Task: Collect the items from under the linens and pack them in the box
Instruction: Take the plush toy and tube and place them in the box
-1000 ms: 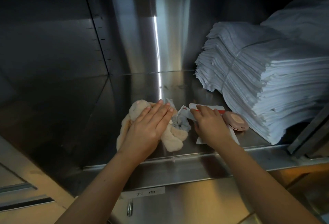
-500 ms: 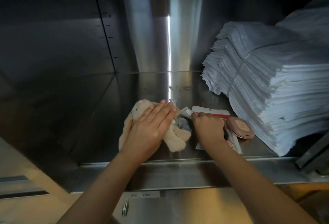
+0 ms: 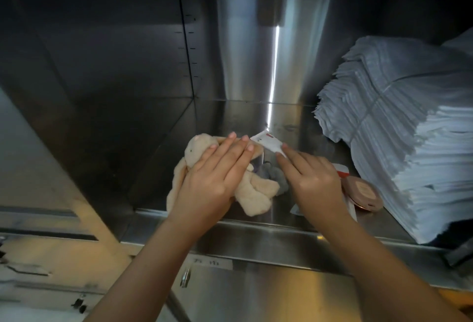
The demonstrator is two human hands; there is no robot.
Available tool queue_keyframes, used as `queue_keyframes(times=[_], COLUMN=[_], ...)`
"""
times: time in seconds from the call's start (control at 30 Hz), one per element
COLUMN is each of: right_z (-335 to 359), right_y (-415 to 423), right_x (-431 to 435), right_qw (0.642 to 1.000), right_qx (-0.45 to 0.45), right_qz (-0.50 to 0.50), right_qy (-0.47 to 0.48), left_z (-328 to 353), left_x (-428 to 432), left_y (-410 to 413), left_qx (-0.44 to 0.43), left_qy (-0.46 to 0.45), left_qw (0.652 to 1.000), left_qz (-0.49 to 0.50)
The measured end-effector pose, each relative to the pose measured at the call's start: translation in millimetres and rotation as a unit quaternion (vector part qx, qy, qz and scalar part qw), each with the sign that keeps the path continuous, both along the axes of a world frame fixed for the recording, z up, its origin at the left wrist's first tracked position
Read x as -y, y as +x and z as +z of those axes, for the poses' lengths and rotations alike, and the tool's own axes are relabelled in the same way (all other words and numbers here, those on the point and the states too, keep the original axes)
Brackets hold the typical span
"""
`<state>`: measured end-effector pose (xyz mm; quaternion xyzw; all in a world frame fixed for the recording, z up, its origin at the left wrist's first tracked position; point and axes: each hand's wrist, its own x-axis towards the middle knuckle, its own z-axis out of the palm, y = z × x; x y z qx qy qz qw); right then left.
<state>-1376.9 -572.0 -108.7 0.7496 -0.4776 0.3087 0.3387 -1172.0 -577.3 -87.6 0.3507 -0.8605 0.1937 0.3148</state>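
Note:
A cream plush rabbit lies on the steel shelf, near its front edge. My left hand rests flat on the rabbit with straight fingers. My right hand reaches over a small grey object and touches a small white packet with red print with its extended fingertips. A white and red flat package lies mostly hidden under that hand. A round pink compact sits to its right. The box is not in view.
A tall tied stack of folded white linens fills the right side of the shelf. Steel walls close the cabinet at the back and left. A labelled steel front panel lies below the shelf edge.
My right hand has moved from the white and red package toward the back and left, its fingers now stretched onto the small white packet. My left hand stays on the rabbit.

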Motion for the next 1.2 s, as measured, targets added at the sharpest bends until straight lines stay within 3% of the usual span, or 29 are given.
queue_keyframes(times=[0.17, 0.6, 1.0, 1.2], right_z=[5, 1, -16, -29], right_y=[19, 128, 283, 379], right_x=[-13, -81, -148, -175], right_qw=[0.995, 0.983, 0.957, 0.926], right_qx=[-0.014, -0.018, -0.021, -0.009], right_qz=[0.081, 0.160, 0.283, 0.376], right_qy=[-0.060, -0.087, -0.055, -0.040], left_z=[2, -8, -38, -55], left_x=[-19, -113, -230, -293], left_y=[21, 133, 282, 359], left_qx=[0.009, 0.003, 0.012, 0.000], left_qy=[-0.030, -0.034, 0.005, 0.048], left_qw=[0.999, 0.994, 0.971, 0.944], left_qz=[0.027, 0.106, 0.240, 0.325])
